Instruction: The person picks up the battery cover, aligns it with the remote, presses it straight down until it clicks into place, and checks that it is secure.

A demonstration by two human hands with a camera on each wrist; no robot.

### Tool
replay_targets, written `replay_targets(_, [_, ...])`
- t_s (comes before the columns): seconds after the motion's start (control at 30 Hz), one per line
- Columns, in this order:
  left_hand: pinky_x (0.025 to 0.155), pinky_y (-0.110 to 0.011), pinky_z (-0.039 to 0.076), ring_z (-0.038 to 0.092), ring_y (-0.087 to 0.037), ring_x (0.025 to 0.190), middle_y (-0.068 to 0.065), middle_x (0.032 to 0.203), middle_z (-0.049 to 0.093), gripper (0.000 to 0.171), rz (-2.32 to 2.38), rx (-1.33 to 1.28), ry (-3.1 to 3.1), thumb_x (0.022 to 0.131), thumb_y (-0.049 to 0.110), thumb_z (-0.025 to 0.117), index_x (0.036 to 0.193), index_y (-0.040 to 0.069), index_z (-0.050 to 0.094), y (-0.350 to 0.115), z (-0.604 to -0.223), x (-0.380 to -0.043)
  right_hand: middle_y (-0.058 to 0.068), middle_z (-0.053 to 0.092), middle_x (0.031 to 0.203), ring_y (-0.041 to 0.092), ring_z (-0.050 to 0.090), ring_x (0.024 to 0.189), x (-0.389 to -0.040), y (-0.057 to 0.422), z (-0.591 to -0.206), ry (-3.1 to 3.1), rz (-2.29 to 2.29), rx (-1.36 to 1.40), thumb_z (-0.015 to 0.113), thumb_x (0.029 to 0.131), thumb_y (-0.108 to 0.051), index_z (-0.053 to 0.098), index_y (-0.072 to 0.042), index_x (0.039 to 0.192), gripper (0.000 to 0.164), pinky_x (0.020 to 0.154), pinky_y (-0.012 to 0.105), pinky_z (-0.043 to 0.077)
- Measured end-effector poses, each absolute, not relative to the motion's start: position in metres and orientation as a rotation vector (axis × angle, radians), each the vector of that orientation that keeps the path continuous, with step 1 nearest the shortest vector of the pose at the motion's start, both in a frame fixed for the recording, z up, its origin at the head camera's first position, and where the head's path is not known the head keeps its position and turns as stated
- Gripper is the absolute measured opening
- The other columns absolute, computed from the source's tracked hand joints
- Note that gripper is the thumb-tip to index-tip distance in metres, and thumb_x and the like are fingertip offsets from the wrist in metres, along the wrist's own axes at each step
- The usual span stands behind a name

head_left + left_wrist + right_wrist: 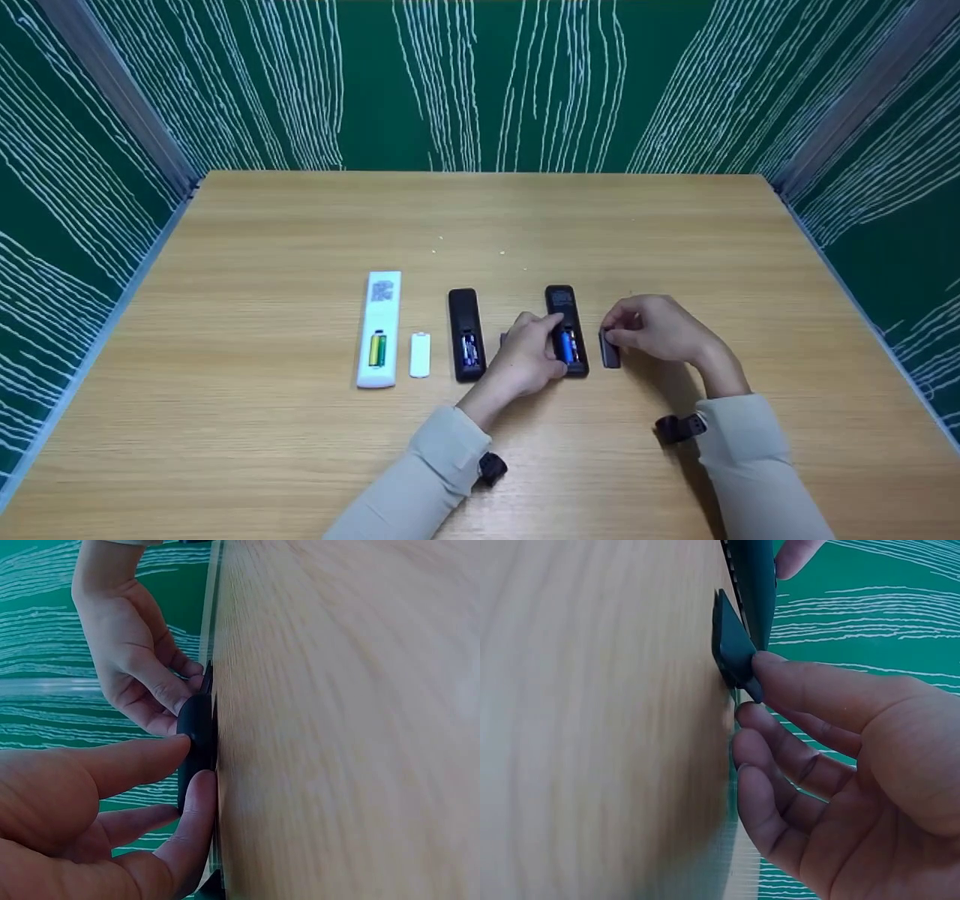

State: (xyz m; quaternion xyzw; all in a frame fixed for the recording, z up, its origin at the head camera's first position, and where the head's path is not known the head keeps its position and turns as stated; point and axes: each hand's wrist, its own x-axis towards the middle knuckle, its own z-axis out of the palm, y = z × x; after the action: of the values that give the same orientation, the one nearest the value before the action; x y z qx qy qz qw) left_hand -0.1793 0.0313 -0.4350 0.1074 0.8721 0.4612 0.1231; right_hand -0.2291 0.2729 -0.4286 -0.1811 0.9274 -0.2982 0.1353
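Observation:
A black remote control (560, 300) lies back side up with its battery compartment uncovered, a blue battery (566, 347) showing inside. My left hand (523, 352) holds this remote, thumb and fingers against its body; the left wrist view shows the grip on the remote's edge (195, 720). Just to the right, my right hand (667, 330) pinches a black battery cover (611, 355) between thumb and fingers. In the right wrist view the cover (733, 641) is tilted, close to the tabletop and beside the remote.
Left of my hands lie another black remote (463, 307) with batteries exposed, a white remote (381, 315) with green-yellow batteries, and a white cover (420, 355). A dark piece (503, 338) is mostly hidden behind my left hand. Small white specks (502, 253) dot the table (300, 225).

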Motion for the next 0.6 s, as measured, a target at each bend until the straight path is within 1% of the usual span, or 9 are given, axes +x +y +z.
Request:
replay_targets(0.2, [0.091, -0.026, 0.048, 0.053, -0.013, 0.089, -0.012, 0.128, 0.055, 0.081, 1.334, 0.315, 2.551, 0.081, -0.008, 0.080, 0.156, 0.001, 0.051, 0.0312, -0.4354, -0.1799, 0.003, 0.071, 0.092, 0.019, 0.060, 0.081, -0.2286, 0.2731, -0.4279, 2.688, -0.869, -0.494, 0.074, 0.098, -0.010, 0.078, -0.010, 0.105, 0.008, 0.069, 0.028, 0.048])
replay_targets(0.33, [0.096, -0.029, 0.047, 0.052, -0.013, 0.090, -0.010, 0.129, 0.055, 0.082, 1.326, 0.292, 2.541, 0.082, -0.008, 0.081, 0.158, 0.003, 0.049, 0.0318, -0.4353, -0.1796, 0.004, 0.072, 0.093, 0.019, 0.061, 0.082, -0.2283, 0.2747, -0.4289, 2.678, -0.899, -0.479, 0.074, 0.098, -0.010, 0.078, -0.009, 0.106, 0.009, 0.070, 0.028, 0.049])
replay_targets(0.43, [0.096, -0.030, 0.047, 0.053, -0.013, 0.090, -0.009, 0.130, 0.054, 0.083, 1.328, 0.278, 2.534, 0.083, -0.008, 0.081, 0.158, 0.004, 0.049, 0.0319, -0.4348, -0.1794, 0.005, 0.073, 0.094, 0.020, 0.062, 0.083, -0.2286, 0.2754, -0.4290, 2.675, -0.923, -0.467, 0.073, 0.099, -0.008, 0.078, -0.009, 0.107, 0.010, 0.071, 0.028, 0.050])
replay_targets(0.5, [0.092, -0.028, 0.049, 0.054, -0.013, 0.089, -0.009, 0.130, 0.054, 0.083, 1.333, 0.272, 2.528, 0.083, -0.008, 0.080, 0.159, 0.004, 0.048, 0.0320, -0.4348, -0.1796, 0.005, 0.073, 0.095, 0.021, 0.063, 0.084, -0.2291, 0.2755, -0.4288, 2.672, -0.936, -0.454, 0.072, 0.099, -0.007, 0.077, -0.010, 0.107, 0.010, 0.072, 0.028, 0.050])
replay_targets(0.6, [0.088, -0.026, 0.050, 0.053, -0.015, 0.092, -0.009, 0.131, 0.054, 0.084, 1.336, 0.258, 2.521, 0.083, -0.008, 0.081, 0.159, 0.005, 0.048, 0.0324, -0.4349, -0.1795, 0.005, 0.072, 0.095, 0.022, 0.063, 0.085, -0.2299, 0.2757, -0.4293, 2.665, -0.954, -0.444, 0.071, 0.100, -0.007, 0.077, -0.010, 0.108, 0.010, 0.074, 0.028, 0.050])
